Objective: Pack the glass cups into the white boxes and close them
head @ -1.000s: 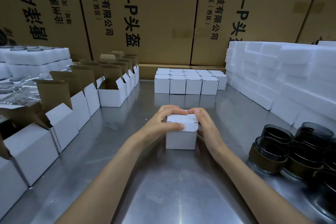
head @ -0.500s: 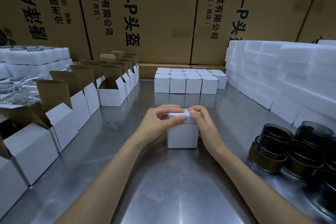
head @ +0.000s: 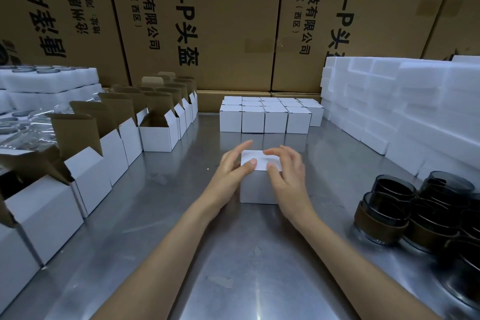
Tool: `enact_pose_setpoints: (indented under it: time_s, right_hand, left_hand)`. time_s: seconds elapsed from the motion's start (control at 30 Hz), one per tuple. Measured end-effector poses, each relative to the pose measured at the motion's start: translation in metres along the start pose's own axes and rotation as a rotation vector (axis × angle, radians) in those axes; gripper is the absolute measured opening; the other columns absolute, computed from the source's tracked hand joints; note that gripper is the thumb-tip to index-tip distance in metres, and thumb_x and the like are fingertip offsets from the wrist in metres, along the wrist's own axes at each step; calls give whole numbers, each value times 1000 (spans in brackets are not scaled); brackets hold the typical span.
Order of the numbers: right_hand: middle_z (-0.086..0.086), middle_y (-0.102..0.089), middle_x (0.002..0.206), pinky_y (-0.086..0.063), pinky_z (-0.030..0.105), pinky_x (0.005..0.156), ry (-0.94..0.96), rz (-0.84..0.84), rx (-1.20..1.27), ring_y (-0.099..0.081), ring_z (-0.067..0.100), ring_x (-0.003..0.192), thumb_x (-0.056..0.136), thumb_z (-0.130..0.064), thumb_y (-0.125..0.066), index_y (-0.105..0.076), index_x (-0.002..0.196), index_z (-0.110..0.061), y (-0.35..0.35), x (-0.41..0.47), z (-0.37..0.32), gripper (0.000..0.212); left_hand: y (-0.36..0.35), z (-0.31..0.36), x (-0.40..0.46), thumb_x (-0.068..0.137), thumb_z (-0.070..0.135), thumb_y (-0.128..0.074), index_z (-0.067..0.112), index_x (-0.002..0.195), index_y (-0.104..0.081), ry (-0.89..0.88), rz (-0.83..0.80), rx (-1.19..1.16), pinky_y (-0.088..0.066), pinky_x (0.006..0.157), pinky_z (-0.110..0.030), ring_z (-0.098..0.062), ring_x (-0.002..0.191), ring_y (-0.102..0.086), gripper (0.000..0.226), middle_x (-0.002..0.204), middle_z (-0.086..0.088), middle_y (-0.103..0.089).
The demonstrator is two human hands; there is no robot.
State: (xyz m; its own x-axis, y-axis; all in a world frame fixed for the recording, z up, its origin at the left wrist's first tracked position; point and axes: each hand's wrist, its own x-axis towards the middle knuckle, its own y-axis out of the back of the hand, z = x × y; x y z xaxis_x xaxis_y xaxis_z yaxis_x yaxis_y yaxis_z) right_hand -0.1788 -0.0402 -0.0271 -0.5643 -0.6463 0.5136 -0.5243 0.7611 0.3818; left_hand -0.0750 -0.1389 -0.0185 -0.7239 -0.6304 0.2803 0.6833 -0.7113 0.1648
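Note:
A small white box (head: pixel 257 187) stands closed in the middle of the steel table (head: pixel 233 267). My left hand (head: pixel 232 169) lies against its left side with straight fingers and the thumb pressing on the lid. My right hand (head: pixel 285 171) rests on the right side, thumb on the lid, fingers loosely spread above it. Several dark glass cups (head: pixel 384 205) with brown bands stand at the right. A block of closed white boxes (head: pixel 265 118) stands behind. A row of open white boxes (head: pixel 158 132) with raised brown flaps runs along the left.
White foam blocks (head: pixel 402 106) are stacked at the back right. Foam trays with cups (head: pixel 49 78) and clear plastic wrap (head: pixel 23 135) lie at the far left. Large brown cartons (head: pixel 207 21) form a wall behind the table.
The lid flap has gone down flat onto the box. Both hands have loosened from curled fingers on the top to straighter fingers beside it.

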Motion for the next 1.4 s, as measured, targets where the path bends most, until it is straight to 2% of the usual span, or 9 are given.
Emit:
enact_pose_setpoints:
  time_s: [0.07,0.17,0.37,0.43,0.53,0.93,1.13,1.27,1.4]
  right_hand:
    - [-3,-46,127,-23,7,95,197,135,-304,-34,14,119,96,-22,-50,-63,112,-25,-1,-4,-1,21]
    - [-2,-62,114,-44,35,88,399,159,-584,-52,24,109,87,-40,-52,-68,107,-22,-5,-5,-1,31]
    - [0,-60,126,-32,49,103,196,202,-787,-45,32,126,84,-53,-62,-64,115,-20,0,28,27,45]
    - [0,-46,142,-24,48,107,10,226,-790,-31,32,134,86,-55,-57,-57,123,-24,5,49,44,48]
    - [9,-31,148,-37,47,97,-176,327,-747,-31,38,127,89,-46,-58,-52,126,-25,9,79,66,43]
    - [17,-23,146,-43,51,88,-559,761,-394,-34,40,121,91,-27,-62,-49,128,-26,28,198,145,39]
    - [10,-15,155,-35,49,100,-543,614,-351,-30,35,134,97,-36,-48,-37,143,-33,30,229,169,48]
    - [7,-11,160,-31,47,106,-529,499,-383,-29,32,140,99,-40,-39,-22,150,-33,29,238,176,54]
    - [8,-18,158,-32,48,104,-539,471,-423,-32,33,138,100,-34,-35,-16,152,-24,29,241,175,56]
  left_hand:
    - [-4,-5,1,100,35,-43,33,138,-45,-3,62,72,-24,81,11,23,113,-36,38,141,8,-37]
    - [-11,-9,3,100,47,-21,34,146,-33,17,50,83,-18,100,-5,10,126,-28,49,142,14,-30]
    - [-11,-13,18,96,54,-14,29,149,-30,67,141,65,-10,109,-17,11,126,-19,61,144,16,-26]
    - [-9,-17,25,94,58,-14,29,148,-32,82,139,91,-12,106,-17,10,124,-22,64,143,16,-28]
    - [-3,-25,42,98,55,-18,29,146,-35,91,164,114,-14,105,-18,8,120,-26,57,139,16,-31]
    - [50,-79,165,97,30,-52,19,153,-17,160,343,269,-30,113,-42,-21,142,-29,67,158,0,-22]
    - [58,-90,206,93,33,-56,18,154,-7,221,297,344,-31,112,-46,-25,142,-28,80,158,-3,-23]
    - [57,-89,212,84,35,-57,22,138,-40,198,232,392,-41,103,-43,-26,124,-49,58,135,-2,-53]
    - [57,-88,212,65,40,-45,29,127,-48,214,165,465,-40,104,-46,-24,119,-52,63,127,6,-58]
